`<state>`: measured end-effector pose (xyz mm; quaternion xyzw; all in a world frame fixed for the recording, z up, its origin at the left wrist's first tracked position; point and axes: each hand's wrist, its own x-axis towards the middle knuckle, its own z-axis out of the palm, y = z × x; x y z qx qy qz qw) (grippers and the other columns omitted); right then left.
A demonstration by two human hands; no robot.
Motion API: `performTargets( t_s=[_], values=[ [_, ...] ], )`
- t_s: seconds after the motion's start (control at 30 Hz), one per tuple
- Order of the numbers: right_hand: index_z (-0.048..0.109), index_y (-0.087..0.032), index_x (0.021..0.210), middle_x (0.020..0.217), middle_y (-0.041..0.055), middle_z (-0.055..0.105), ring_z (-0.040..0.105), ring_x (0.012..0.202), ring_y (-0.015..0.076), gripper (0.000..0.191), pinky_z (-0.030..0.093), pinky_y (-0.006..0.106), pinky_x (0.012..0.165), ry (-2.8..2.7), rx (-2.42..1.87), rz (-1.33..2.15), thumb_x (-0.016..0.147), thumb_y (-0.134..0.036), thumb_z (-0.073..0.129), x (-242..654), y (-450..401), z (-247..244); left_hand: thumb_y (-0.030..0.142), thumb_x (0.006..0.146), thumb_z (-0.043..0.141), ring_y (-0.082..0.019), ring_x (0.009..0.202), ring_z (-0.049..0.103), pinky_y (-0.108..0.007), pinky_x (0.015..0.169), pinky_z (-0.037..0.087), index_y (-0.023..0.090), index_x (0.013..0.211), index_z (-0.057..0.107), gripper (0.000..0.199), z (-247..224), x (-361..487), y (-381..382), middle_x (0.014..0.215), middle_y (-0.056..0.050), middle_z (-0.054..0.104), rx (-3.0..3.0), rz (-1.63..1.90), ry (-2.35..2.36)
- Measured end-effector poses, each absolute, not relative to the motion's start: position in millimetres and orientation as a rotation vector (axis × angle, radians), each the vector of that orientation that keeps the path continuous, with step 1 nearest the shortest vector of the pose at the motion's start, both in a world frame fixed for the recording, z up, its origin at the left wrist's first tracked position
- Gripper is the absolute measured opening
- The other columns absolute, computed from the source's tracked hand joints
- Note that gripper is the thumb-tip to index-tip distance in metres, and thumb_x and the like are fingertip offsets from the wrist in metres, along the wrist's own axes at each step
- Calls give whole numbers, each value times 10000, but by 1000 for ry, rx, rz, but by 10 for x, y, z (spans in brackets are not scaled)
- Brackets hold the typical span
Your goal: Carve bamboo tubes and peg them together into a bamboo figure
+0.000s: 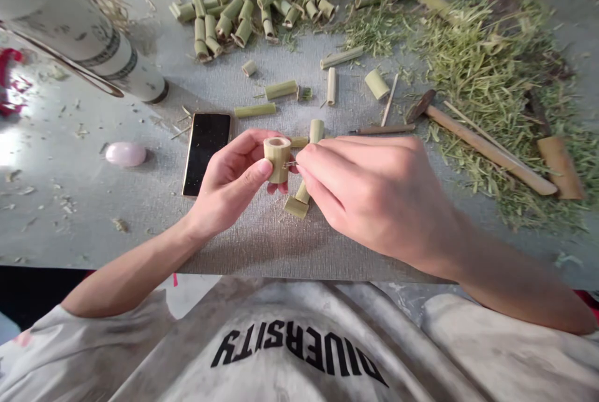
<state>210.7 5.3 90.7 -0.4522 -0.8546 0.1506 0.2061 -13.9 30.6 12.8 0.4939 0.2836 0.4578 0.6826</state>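
A short, hollow bamboo piece point(277, 163) stands upright between the thumb and fingers of my left hand point(238, 174), its open end facing up. My right hand point(374, 186) is closed in a pinch on a thin metallic tool point(291, 164), whose tip meets the right side of the bamboo piece. Most of that tool is hidden by my fingers. Just beyond my hands lies a small bamboo tube point(317, 130). Below them, a flat bamboo piece point(296, 207) rests on the table among fine shavings.
A black phone point(206, 153) and a pink oval object point(125, 154) lie left on the table point(163, 233). A patterned cylinder point(116, 55) stands at the upper left. Cut bamboo pieces point(229, 9) are heaped at the back. A hammer point(486, 143) lies right, beside green shavings point(496, 65).
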Motion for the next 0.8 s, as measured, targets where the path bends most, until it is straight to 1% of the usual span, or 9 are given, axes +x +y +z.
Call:
performTargets(
  t_s=[0.13, 0.23, 0.33, 0.4, 0.5, 0.6, 0.67, 0.73, 0.8],
  values=[
    [620, -218, 801, 682, 33, 561, 404, 637, 167, 333, 215, 377, 623, -2351, -1290, 448, 1116, -228, 512, 2062, 42, 844, 525, 1051, 830, -137, 735, 686, -302, 655, 561, 228, 1272, 793, 372, 67, -178, 275, 946, -29, 785, 1242, 1076, 703],
    [621, -214, 802, 675, 19, 580, 376, 611, 151, 329, 255, 369, 632, -2249, -1288, 576, 1114, -233, 520, 2029, 67, 811, 528, 1063, 814, -141, 753, 687, -320, 659, 560, 239, 1290, 797, 367, 49, -182, 257, 984, -31, 801, 1272, 1118, 704],
    [632, -209, 784, 643, -10, 583, 395, 584, 129, 313, 300, 355, 636, -2118, -1244, 817, 1089, -187, 564, 2017, 113, 818, 469, 1054, 841, -131, 768, 691, -303, 668, 581, 258, 1273, 813, 306, 66, -173, 253, 1020, -36, 804, 1262, 1138, 722],
    [638, -209, 741, 617, -20, 583, 435, 580, 121, 320, 321, 340, 617, -2010, -1230, 1000, 1054, -151, 608, 2024, 148, 827, 464, 1034, 866, -131, 771, 694, -292, 675, 592, 263, 1256, 820, 303, 78, -174, 260, 1012, -38, 796, 1252, 1147, 745],
    [655, -205, 712, 620, -16, 639, 523, 571, 110, 345, 359, 302, 561, -1826, -1188, 1315, 1053, -160, 640, 2047, 209, 819, 506, 1029, 860, -146, 745, 708, -302, 665, 583, 263, 1258, 823, 336, 86, -190, 278, 979, -38, 792, 1277, 1133, 733],
    [672, -196, 762, 675, -4, 715, 576, 540, 100, 306, 422, 263, 520, -1649, -1061, 1676, 1066, -187, 646, 2074, 276, 807, 537, 1060, 807, -165, 708, 721, -330, 648, 582, 272, 1267, 821, 336, 99, -192, 288, 962, -43, 793, 1287, 1082, 697],
    [680, -193, 792, 694, 4, 730, 602, 544, 110, 278, 468, 259, 520, -1587, -994, 1841, 1067, -189, 635, 2086, 300, 825, 585, 1049, 801, -175, 682, 721, -345, 636, 597, 272, 1230, 819, 362, 117, -177, 287, 928, -42, 784, 1254, 1056, 699],
    [687, -193, 799, 713, 8, 739, 629, 569, 118, 283, 484, 265, 541, -1631, -1008, 1809, 1075, -189, 623, 2094, 288, 871, 605, 1031, 815, -177, 668, 724, -342, 633, 612, 266, 1194, 810, 376, 135, -154, 286, 896, -36, 782, 1211, 1048, 696],
    [694, -199, 789, 684, -5, 710, 596, 567, 116, 295, 448, 283, 566, -1792, -1115, 1505, 1072, -167, 618, 2096, 238, 925, 569, 1032, 831, -167, 666, 733, -314, 627, 615, 258, 1189, 802, 349, 144, -138, 291, 864, -26, 783, 1177, 1062, 664]
  ],
)
